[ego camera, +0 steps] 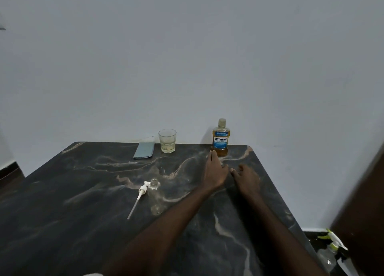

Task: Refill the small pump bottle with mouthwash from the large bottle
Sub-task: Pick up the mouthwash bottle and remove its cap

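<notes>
Amber large bottle [220,138] stands just beyond left hand [215,170], perhaps touching; right hand [247,179] beside; both loosely spread, empty.

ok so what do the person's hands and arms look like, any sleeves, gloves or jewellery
The left hand and right hand are both bare: no gloves, rings, watch or bracelet shows. The left forearm and right forearm are bare too, with no sleeve in view down to the frame's lower edge.
</notes>
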The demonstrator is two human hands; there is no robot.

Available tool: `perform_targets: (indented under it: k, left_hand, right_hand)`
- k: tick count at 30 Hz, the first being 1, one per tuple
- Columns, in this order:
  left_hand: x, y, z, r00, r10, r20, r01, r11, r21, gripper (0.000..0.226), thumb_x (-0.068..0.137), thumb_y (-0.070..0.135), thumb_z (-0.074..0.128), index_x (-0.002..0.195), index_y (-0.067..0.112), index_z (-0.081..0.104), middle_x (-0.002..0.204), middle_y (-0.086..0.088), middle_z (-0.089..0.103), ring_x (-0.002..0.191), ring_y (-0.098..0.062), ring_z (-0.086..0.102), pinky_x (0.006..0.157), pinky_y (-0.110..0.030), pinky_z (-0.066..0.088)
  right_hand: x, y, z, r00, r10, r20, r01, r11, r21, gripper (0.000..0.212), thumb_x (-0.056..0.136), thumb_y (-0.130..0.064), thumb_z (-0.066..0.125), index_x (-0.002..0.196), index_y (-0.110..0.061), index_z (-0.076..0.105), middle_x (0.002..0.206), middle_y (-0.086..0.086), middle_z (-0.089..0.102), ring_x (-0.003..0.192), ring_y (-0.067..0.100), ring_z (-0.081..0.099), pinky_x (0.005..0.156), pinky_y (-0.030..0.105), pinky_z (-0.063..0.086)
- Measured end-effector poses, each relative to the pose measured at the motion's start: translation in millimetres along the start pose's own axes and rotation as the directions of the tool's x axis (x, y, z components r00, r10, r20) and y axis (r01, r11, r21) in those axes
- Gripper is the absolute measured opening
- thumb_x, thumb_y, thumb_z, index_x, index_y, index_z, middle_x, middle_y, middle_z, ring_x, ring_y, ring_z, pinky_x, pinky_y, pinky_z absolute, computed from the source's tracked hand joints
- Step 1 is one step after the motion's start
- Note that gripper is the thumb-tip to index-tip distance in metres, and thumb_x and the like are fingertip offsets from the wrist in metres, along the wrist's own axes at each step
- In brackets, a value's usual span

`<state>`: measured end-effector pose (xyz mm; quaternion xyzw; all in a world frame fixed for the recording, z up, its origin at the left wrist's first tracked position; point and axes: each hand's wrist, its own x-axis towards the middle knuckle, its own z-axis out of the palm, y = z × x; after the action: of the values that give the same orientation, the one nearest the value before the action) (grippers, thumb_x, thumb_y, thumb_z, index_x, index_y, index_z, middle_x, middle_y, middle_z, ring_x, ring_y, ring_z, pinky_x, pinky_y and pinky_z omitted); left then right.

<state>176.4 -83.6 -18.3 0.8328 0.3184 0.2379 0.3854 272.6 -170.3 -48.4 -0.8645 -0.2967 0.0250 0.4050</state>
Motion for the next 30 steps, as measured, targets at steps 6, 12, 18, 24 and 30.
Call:
perform_targets:
  k: [6,12,18,24,30]
  left_hand:
    - [77,-12,16,0.995,-0.102,-0.025,0.1,0.993,-0.056,0.089,0.099,0.019,0.064,0.165,0.006,0.004,0.171,-0.016,0.016,0.156,-0.034,0.025,0.124,-0.05,0.033]
    - [115,-22,21,0.986,-0.163,-0.032,0.158,0.981,-0.116,0.075,0.096,0.004,0.056,0.161,0.006,0.018,0.163,-0.018,0.033,0.149,-0.035,0.038,0.119,-0.051,0.04]
    - [110,-26,20,0.995,-0.098,-0.014,0.096,0.991,-0.098,0.053,0.096,0.004,0.052,0.147,0.012,0.042,0.144,-0.012,0.057,0.132,-0.03,0.056,0.11,-0.044,0.048]
    - [72,-30,10,0.999,-0.053,-0.011,0.052,0.993,-0.108,0.044,0.096,0.006,0.053,0.139,0.012,0.05,0.136,-0.01,0.063,0.126,-0.028,0.061,0.106,-0.044,0.051]
    - [1,-43,-3,1.0,-0.017,0.007,0.017,0.998,-0.056,0.056,0.094,0.014,0.054,0.149,0.017,0.044,0.142,-0.006,0.061,0.13,-0.026,0.059,0.109,-0.046,0.05]
  right_hand:
    - [67,-22,20,0.999,-0.021,0.033,0.021,1.0,-0.014,0.035,0.103,-0.016,0.058,0.136,-0.006,0.059,0.136,0.015,0.064,0.118,0.024,0.064,0.091,0.03,0.051]
    - [108,-41,34,0.999,-0.028,0.039,0.025,0.997,0.08,0.045,0.101,-0.022,0.064,0.141,-0.004,0.054,0.141,0.018,0.062,0.128,0.032,0.06,0.104,0.043,0.049]
    - [104,-38,38,0.998,-0.059,0.031,0.053,0.986,0.16,0.04,0.095,-0.026,0.071,0.13,-0.009,0.065,0.126,0.012,0.072,0.116,0.028,0.068,0.101,0.04,0.052]
    - [62,-36,24,0.996,-0.09,0.023,0.086,0.989,0.121,0.038,0.098,-0.018,0.067,0.135,-0.014,0.064,0.129,0.009,0.072,0.118,0.025,0.068,0.096,0.034,0.051]
    - [-20,-32,3,0.99,-0.132,0.054,0.123,0.982,0.141,0.051,0.098,-0.003,0.058,0.147,-0.016,0.055,0.133,0.004,0.069,0.114,0.009,0.064,0.097,0.024,0.047]
